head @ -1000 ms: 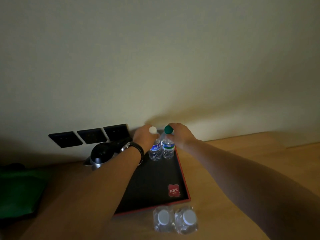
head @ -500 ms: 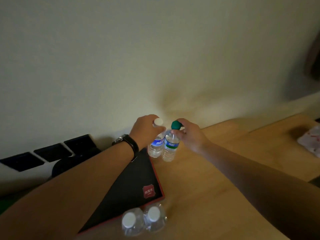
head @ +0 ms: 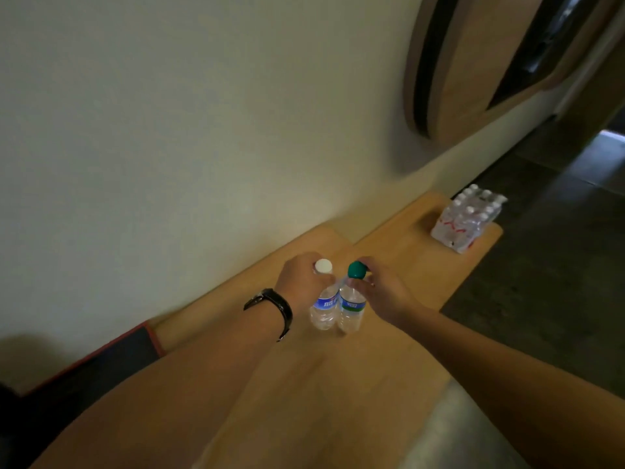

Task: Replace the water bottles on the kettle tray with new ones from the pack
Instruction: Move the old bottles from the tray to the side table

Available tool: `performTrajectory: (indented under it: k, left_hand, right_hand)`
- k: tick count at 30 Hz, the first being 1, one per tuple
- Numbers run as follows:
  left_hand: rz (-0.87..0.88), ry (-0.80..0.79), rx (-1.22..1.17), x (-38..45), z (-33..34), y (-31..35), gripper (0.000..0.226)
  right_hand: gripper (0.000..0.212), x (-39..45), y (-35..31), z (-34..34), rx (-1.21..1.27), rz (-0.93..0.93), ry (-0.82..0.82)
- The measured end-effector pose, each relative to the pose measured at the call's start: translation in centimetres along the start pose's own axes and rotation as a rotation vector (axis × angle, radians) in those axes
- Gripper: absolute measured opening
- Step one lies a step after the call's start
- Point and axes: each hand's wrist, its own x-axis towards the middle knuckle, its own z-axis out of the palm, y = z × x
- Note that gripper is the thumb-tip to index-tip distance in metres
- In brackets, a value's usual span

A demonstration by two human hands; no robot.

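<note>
My left hand grips the neck of a small white-capped bottle with a blue label. My right hand holds the neck of a green-capped bottle with a green label. Both bottles hang side by side, touching, just above the wooden desk, well right of the black kettle tray with its red rim, whose corner shows at the left. The shrink-wrapped pack of new bottles stands at the desk's far right end.
A cream wall runs behind the desk. A wooden-framed panel hangs on the wall at upper right. Dark floor lies beyond the desk's right edge. A pale grey surface shows at the bottom.
Both hands have carried the two bottles off the tray and rightward over the desk. The view has swung right: kettle, sockets and the two new bottles left the frame, the pack came in.
</note>
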Motion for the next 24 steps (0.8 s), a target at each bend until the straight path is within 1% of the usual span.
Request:
performTrajectory:
  k: [6, 10, 13, 14, 17, 19, 20, 22, 24]
  left_hand:
    - [-0.021, -0.043, 0.011, 0.2, 3.6, 1.0, 0.018]
    - [-0.060, -0.034, -0.013, -0.1, 4.1, 0.8, 0.026]
    - [-0.077, -0.030, -0.030, -0.2, 4.1, 0.7, 0.028]
    - [-0.083, -0.034, -0.037, -0.2, 4.1, 0.7, 0.030]
    - [-0.091, -0.059, -0.051, 0.0, 4.3, 0.7, 0.033]
    - [-0.089, -0.070, -0.050, 0.1, 4.3, 0.7, 0.035]
    - [-0.088, -0.073, -0.046, 0.2, 4.2, 0.6, 0.038]
    - [-0.087, -0.076, -0.029, 0.2, 4.0, 0.5, 0.053]
    - [-0.076, -0.075, -0.013, 0.0, 3.3, 0.5, 0.065]
  right_hand:
    - [0.020, -1.1, 3.2, -0.9, -0.006, 0.080, 0.036]
    - [0.020, -1.2, 3.6, -0.7, -0.002, 0.105, 0.034]
    - [0.023, -1.2, 3.3, -0.7, -0.014, 0.113, 0.046]
    - [0.024, -1.2, 3.2, -0.7, -0.032, 0.112, 0.048]
    - [0.042, -1.1, 2.9, -0.8, -0.079, 0.114, 0.028]
    - [0.048, -1.1, 2.7, -0.8, -0.113, 0.115, -0.003]
    - [0.051, -1.2, 2.5, -0.9, -0.130, 0.117, -0.020]
    - [0.055, -1.3, 2.0, -1.0, -0.170, 0.114, -0.040]
    - [0.056, -1.4, 0.9, -1.0, -0.252, 0.060, -0.036]
